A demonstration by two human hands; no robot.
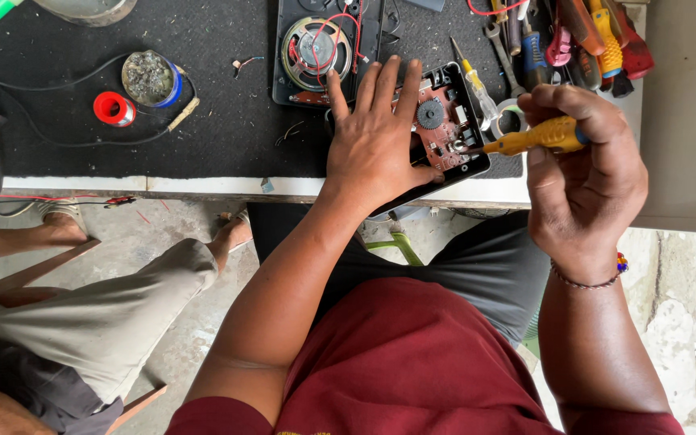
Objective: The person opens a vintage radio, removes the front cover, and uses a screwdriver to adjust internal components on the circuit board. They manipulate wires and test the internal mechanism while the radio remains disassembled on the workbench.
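Black mat (219, 137) covers a white-edged bench (203, 185) above a concrete floor (163, 242); left hand (376, 137) lies flat, fingers spread, pressing the open radio (445, 129) at the bench edge, while right hand (586, 173) clenches a yellow screwdriver (537, 137), tip on the red circuit board (443, 121).

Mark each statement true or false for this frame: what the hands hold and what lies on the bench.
1. The right hand holds a yellow-handled screwdriver. True.
2. The left hand lies flat on the black casing that holds the red circuit board. True.
3. The left hand grips pliers. False: it holds nothing.
4. The red spool sits on the circuit board. False: it lies on the black mat, far left.
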